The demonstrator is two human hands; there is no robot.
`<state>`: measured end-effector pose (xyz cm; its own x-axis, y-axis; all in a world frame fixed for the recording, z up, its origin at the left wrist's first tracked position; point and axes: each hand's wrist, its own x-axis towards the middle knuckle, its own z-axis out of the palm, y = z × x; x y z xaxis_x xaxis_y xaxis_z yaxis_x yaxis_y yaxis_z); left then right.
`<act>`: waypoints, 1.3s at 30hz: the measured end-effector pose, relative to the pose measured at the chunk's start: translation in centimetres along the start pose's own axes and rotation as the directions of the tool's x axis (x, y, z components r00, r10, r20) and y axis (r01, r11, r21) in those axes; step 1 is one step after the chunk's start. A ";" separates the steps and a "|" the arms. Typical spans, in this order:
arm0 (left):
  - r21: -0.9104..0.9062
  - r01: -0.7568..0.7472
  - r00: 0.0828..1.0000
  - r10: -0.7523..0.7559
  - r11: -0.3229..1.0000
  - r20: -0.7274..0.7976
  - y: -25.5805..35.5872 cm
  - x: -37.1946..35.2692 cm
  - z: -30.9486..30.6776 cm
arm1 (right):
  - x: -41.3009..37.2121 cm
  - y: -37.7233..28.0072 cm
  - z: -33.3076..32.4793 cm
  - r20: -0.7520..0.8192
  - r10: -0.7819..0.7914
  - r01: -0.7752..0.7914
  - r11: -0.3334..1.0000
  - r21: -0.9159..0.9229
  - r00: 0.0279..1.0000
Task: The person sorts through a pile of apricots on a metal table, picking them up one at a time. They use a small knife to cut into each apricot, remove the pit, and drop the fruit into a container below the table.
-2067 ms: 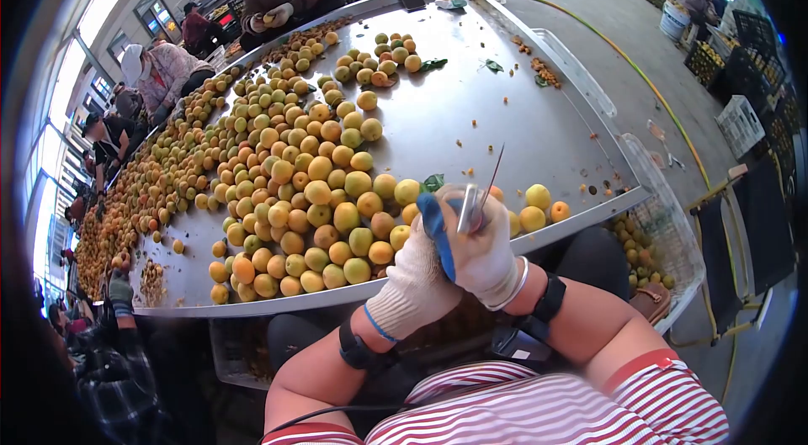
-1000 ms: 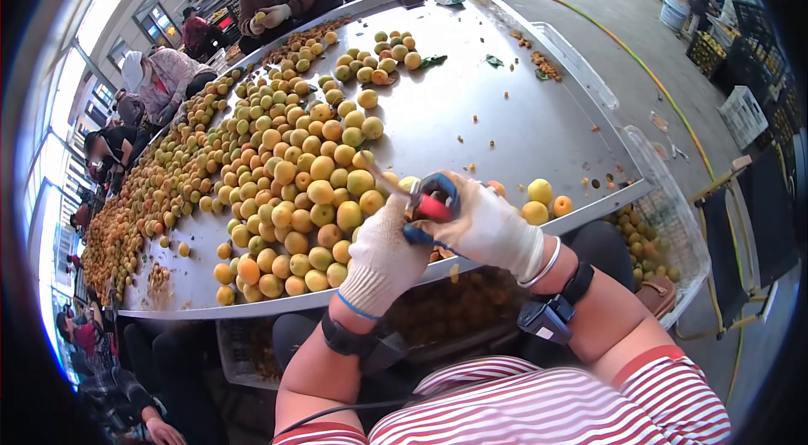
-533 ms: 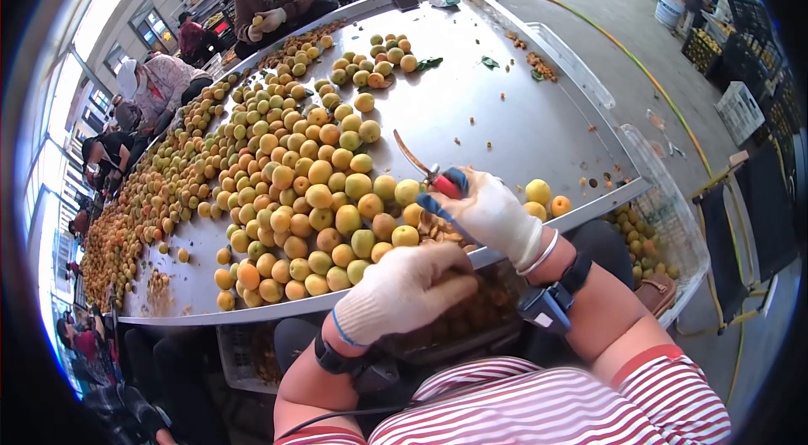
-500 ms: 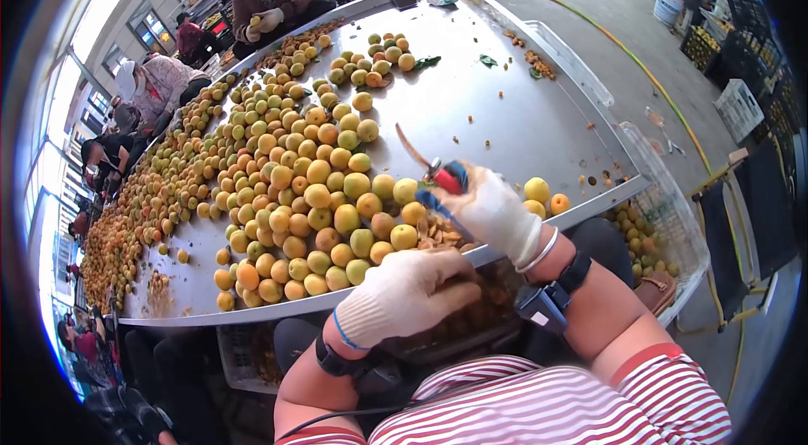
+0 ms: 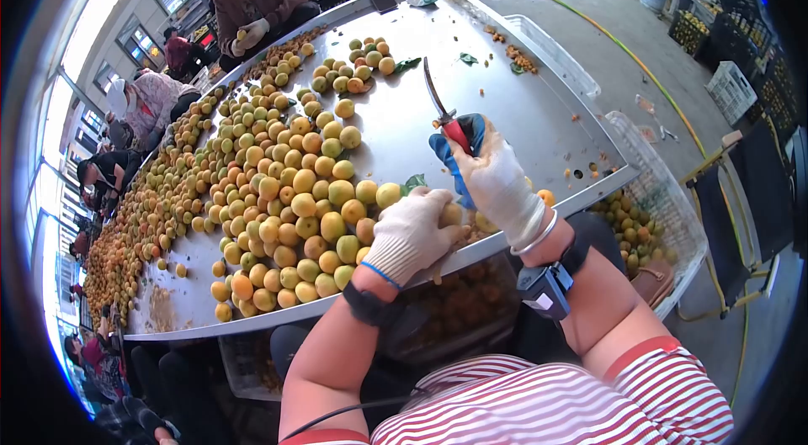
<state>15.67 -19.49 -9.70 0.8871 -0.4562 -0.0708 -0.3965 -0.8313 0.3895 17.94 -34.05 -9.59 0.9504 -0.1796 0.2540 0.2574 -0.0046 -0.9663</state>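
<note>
My left hand [image 5: 412,233], in a white knitted glove, reaches over the table's near edge. Its fingers and thumb curl round an apricot [image 5: 452,214], partly hidden by the glove. My right hand [image 5: 498,184], gloved in white with blue on the fingers, grips a small curved knife [image 5: 455,132] by its red handle. The thin blade points up and away over the bare metal. Left of my hands lies a large pile of green, yellow and orange apricots [image 5: 290,193]. A green leaf [image 5: 413,182] rests just beyond my left hand.
The metal table [image 5: 539,108] has a raised rim. Beneath it stand clear crates, one [image 5: 665,218] holding fruit at the right. A folding chair [image 5: 732,209] is farther right. Several people sit along the far left side; one person [image 5: 257,3] holds fruit. A hose [image 5: 623,41] crosses the floor.
My left hand has moved from the table's front edge up onto the fruit and closed round an apricot. The knife in my right hand has swung more upright. The view has shifted slightly.
</note>
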 end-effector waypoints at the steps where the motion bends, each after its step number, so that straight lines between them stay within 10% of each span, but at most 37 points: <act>1: -0.079 0.003 0.995 -0.011 0.997 -0.097 -0.1 -0.4 -0.3 | 0.0 0.0 0.1 -0.019 -0.042 0.043 0.997 0.059 0.999; 6: -0.870 -0.053 0.993 -0.069 0.490 -0.100 -2.3 -2.8 -3.2 | -1.2 -2.3 -0.1 0.089 0.136 -0.161 0.901 0.402 0.987; 12: -0.995 -0.092 0.994 -0.066 -0.049 -0.089 -1.4 -6.5 -5.8 | -2.8 -4.0 -0.6 0.370 0.157 -0.292 0.893 0.343 0.916; 19: -0.989 -0.145 0.989 0.041 0.005 -0.145 -2.7 -7.9 -5.6 | -5.6 -6.3 -0.3 0.594 0.161 -0.385 0.882 0.272 0.789; 33: -0.898 -0.209 0.969 -0.045 0.387 -0.245 -1.4 -9.0 -5.8 | -6.8 -3.5 0.8 0.523 -0.057 0.108 0.992 -0.067 0.850; 39: -0.588 -0.461 0.835 0.102 0.665 -0.541 -2.9 -8.3 -4.2 | -7.6 -3.0 1.4 0.449 -0.143 0.272 0.933 -0.236 0.882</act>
<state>10.46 -11.99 -6.42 0.8284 -0.2939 0.4769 -0.5337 -0.1554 0.8313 10.17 -31.26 -8.56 0.8797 0.2842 0.3814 0.4573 -0.2849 -0.8425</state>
